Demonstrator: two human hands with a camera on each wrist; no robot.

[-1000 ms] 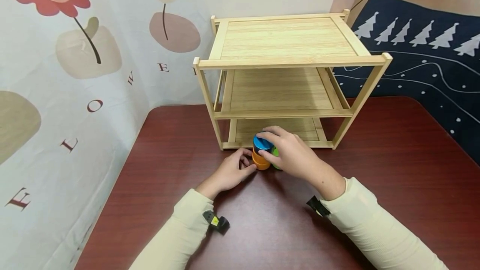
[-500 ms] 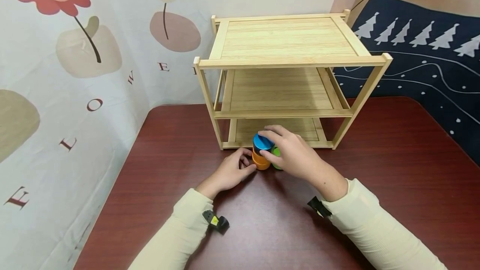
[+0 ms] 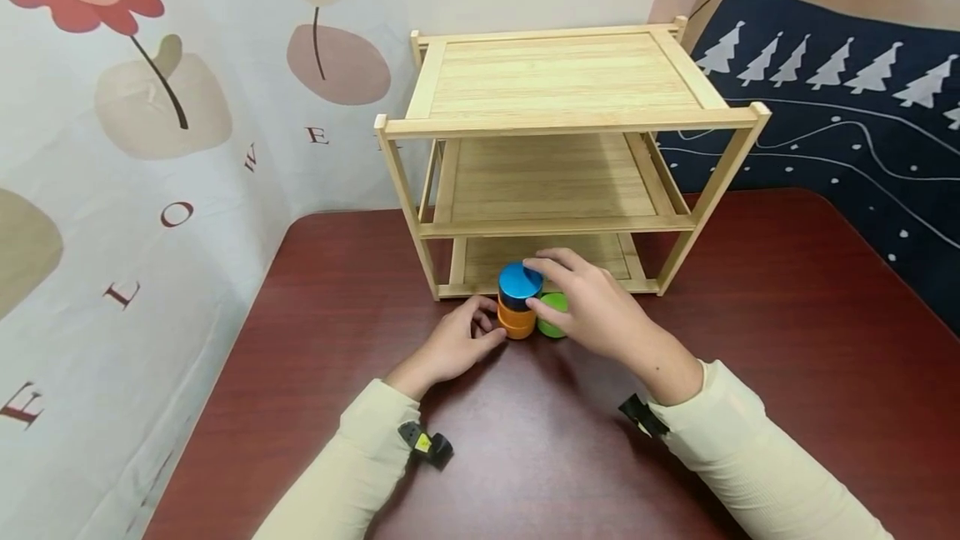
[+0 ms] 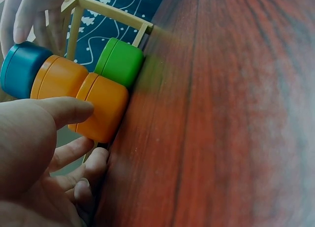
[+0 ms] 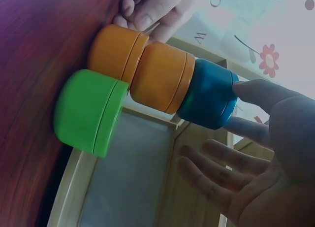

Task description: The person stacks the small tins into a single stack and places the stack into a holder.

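Three small lidded jars stand in a stack on the table: a lower orange jar (image 4: pixel 106 109), an upper orange jar (image 5: pixel 160 77) and a blue jar (image 3: pixel 520 283) on top. A green jar (image 5: pixel 88 111) stands beside the stack's base. My left hand (image 3: pixel 453 344) lies low at the stack's left side, loosely bent, with thumb and fingertips at the lower orange jar. From the right, my right hand (image 3: pixel 596 307) reaches to the blue jar. Its thumb (image 5: pixel 256 93) and index finger are right at the lid's edge, and its other fingers spread apart in the right wrist view.
A wooden shelf rack (image 3: pixel 566 119) with three levels stands directly behind the jars, its bottom front rail close to them. The reddish-brown table (image 3: pixel 517 457) extends to both sides and in front. Printed cloth walls (image 3: pixel 187 190) enclose the left and back.
My right hand has drawn slightly right, off the blue jar, so more of its lid and the green jar show. My left hand keeps its place. The head view has shifted a little.
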